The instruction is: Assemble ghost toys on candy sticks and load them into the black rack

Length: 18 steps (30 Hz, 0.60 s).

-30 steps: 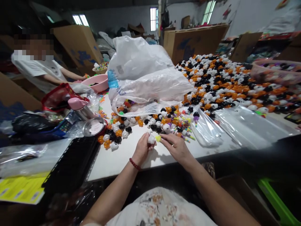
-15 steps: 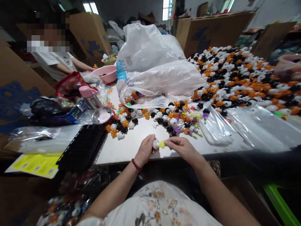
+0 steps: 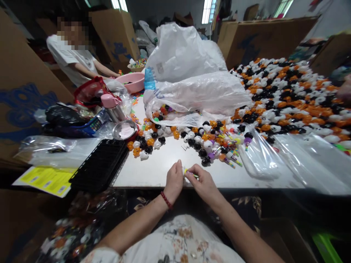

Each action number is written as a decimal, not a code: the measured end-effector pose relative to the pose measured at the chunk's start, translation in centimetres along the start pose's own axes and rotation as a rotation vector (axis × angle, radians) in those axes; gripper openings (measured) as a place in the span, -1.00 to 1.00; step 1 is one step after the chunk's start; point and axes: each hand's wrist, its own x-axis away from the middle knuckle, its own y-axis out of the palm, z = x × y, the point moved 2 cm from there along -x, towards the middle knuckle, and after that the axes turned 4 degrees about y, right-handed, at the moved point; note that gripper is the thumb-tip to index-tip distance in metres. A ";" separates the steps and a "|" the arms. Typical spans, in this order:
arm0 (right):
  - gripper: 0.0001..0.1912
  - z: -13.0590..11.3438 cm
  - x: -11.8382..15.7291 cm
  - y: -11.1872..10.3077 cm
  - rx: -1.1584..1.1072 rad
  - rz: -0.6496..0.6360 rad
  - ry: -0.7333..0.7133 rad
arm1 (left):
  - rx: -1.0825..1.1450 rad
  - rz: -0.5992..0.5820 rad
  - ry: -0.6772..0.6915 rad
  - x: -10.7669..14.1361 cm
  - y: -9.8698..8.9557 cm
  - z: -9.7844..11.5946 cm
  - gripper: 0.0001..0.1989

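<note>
Over the front edge of the white table (image 3: 153, 171), my left hand (image 3: 174, 179) is closed round a small white piece (image 3: 184, 169), mostly hidden by the fingers. My right hand (image 3: 201, 179) pinches a thin yellowish stick piece (image 3: 195, 175) against it, and the two hands nearly touch. Orange, white and black little heads (image 3: 148, 142) lie scattered beyond my hands. Several colourful sticks with heads on them (image 3: 229, 160) rest to the right of that scatter.
A big white plastic bag (image 3: 189, 54) stands behind. Right are a large heap of heads (image 3: 287, 95) and clear bags (image 3: 260, 153). Left are black trays (image 3: 98, 164), a metal bowl (image 3: 124, 130) and a flask (image 3: 112, 107). A person (image 3: 74, 58) works at the back left.
The view has shifted, so the table things appear further right. My hands have come closer together, and the yellow piece that showed plainly between them is now mostly covered.
</note>
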 end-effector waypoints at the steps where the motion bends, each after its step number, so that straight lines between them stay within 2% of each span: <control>1: -0.77 0.2 0.0 0.4 -0.002 -0.008 0.004 | 0.002 0.007 -0.007 0.1 0.1 -0.3 -0.48; 4: -0.75 0.8 -0.8 0.5 -0.008 -0.038 0.000 | 0.013 -0.054 -0.050 -0.4 0.0 -1.1 -0.46; 6: -0.72 1.1 -2.2 -1.3 0.013 0.010 -0.016 | -0.045 -0.091 -0.023 -1.5 -0.7 -1.0 -0.46; 8: -0.68 1.3 -4.2 -4.5 0.083 0.163 -0.040 | -0.195 -0.031 0.118 -3.2 -1.8 -0.2 -0.53; 11: -0.68 0.9 -7.7 -9.3 0.359 0.503 -0.156 | -0.533 0.153 0.389 -6.3 -3.5 1.5 -0.73; 13: -0.70 0.3 -9.9 -10.6 0.568 0.647 -0.263 | -0.779 0.221 0.419 -8.5 -4.1 2.0 -0.58; 15: -0.71 -0.3 -11.9 -9.6 0.662 0.624 -0.372 | -0.977 0.222 0.333 -10.4 -4.2 1.9 -0.43; 18: -0.73 -1.4 -15.1 -5.0 0.636 0.365 -0.539 | -1.116 0.161 0.227 -12.3 -4.3 1.1 -0.44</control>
